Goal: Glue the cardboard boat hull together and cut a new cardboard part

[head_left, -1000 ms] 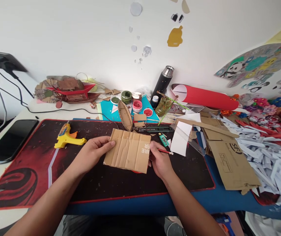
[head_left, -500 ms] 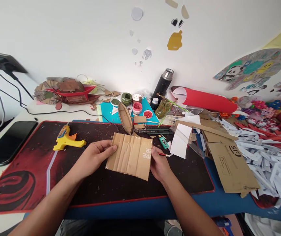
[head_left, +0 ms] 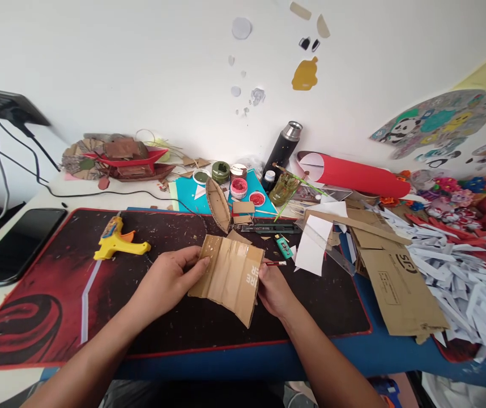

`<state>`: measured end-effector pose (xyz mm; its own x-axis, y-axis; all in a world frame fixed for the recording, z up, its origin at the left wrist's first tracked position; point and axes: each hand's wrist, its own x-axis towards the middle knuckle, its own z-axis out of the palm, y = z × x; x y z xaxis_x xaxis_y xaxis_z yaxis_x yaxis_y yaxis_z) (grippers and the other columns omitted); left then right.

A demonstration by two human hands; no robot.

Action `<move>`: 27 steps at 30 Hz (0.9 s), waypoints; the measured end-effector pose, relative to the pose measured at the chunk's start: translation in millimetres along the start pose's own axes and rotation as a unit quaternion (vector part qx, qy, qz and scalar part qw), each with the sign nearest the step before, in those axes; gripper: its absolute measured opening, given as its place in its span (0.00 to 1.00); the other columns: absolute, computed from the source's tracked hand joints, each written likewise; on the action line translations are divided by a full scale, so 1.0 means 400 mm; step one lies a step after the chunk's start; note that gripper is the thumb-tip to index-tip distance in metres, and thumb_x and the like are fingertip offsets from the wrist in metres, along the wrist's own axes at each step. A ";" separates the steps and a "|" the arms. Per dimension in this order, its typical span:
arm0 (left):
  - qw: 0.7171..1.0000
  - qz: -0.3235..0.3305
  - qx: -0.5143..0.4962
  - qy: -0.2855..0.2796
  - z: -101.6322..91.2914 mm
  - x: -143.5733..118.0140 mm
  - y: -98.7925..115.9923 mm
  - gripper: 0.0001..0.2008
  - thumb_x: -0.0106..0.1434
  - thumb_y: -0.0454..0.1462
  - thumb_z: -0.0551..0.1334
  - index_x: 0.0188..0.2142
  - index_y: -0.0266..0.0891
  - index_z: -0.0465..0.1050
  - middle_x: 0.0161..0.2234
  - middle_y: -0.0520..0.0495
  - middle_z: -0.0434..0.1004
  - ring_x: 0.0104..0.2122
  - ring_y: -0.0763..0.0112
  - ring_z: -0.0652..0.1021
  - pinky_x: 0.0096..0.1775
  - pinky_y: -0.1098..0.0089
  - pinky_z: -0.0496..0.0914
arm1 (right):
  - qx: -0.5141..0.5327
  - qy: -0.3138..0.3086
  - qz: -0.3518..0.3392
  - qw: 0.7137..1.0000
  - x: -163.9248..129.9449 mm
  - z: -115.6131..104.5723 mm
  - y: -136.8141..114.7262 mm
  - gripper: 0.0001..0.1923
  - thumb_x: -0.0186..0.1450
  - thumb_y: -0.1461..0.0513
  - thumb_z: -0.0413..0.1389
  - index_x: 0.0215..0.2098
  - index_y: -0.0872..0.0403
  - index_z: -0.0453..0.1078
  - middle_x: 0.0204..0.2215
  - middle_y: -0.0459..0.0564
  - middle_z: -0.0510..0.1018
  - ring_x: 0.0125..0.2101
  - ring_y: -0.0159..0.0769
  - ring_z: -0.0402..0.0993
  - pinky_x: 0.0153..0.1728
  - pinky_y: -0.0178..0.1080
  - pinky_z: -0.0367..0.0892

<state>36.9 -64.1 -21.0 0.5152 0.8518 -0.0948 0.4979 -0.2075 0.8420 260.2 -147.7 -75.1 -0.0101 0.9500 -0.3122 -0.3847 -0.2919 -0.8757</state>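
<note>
Cardboard sheet [head_left: 230,275] held tilted above the dark mat [head_left: 56,283]. Left hand [head_left: 169,280] pinches its left edge; right hand [head_left: 272,289] clamps right edge plus a red pencil [head_left: 275,263]. Probably light, creased, bends easily; best gripped at edges.

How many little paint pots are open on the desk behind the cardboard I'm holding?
4: dark green pot, pale-rimmed green pot, red pot, small red pot, all on the teal sheet. More may be hidden.
</note>
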 end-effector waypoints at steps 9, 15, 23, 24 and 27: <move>0.999 0.038 0.026 -0.014 0.010 -0.019 0.029 0.16 0.73 0.47 0.56 0.31 0.42 0.71 0.25 0.53 0.75 0.25 0.68 0.72 0.28 0.70 0.63 | 0.020 -0.033 0.005 0.999 -0.002 0.002 0.013 0.37 0.56 0.32 0.68 0.42 0.54 0.75 0.20 0.42 0.75 0.13 0.28 0.64 0.11 0.29 0.55; 0.999 0.033 0.026 -0.034 0.021 0.000 0.035 0.16 0.73 0.46 0.56 0.36 0.41 0.76 0.29 0.51 0.81 0.28 0.66 0.78 0.31 0.68 0.66 | -0.016 -0.034 0.015 0.999 0.010 0.015 0.009 0.35 0.56 0.32 0.67 0.33 0.53 0.69 0.16 0.41 0.71 0.13 0.30 0.67 0.12 0.30 0.56; 0.998 0.042 -0.002 -0.039 0.024 0.007 0.022 0.16 0.73 0.46 0.56 0.34 0.42 0.75 0.29 0.52 0.81 0.27 0.66 0.77 0.31 0.69 0.66 | -0.030 -0.005 0.002 1.000 0.013 0.034 0.004 0.34 0.56 0.34 0.69 0.37 0.52 0.69 0.17 0.38 0.69 0.13 0.28 0.64 0.13 0.30 0.61; 0.998 0.045 -0.004 -0.040 0.024 0.006 0.022 0.16 0.74 0.46 0.56 0.34 0.42 0.75 0.29 0.52 0.81 0.27 0.66 0.77 0.31 0.69 0.66 | -0.033 0.000 0.000 0.999 0.014 0.037 0.003 0.34 0.56 0.34 0.69 0.37 0.53 0.69 0.17 0.38 0.69 0.13 0.26 0.63 0.13 0.29 0.61; 0.998 0.042 -0.011 -0.041 0.024 0.003 0.020 0.16 0.74 0.46 0.56 0.35 0.42 0.76 0.29 0.52 0.81 0.28 0.66 0.77 0.32 0.70 0.66 | -0.035 0.015 0.000 0.999 0.016 0.044 0.002 0.33 0.57 0.35 0.69 0.36 0.53 0.69 0.18 0.37 0.68 0.13 0.25 0.61 0.12 0.28 0.59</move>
<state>48.1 -69.1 -19.5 0.6101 0.7895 -0.0660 0.4356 -0.2646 0.8604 243.6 -139.8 -71.4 0.0179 0.9466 -0.3220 -0.3187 -0.2998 -0.8992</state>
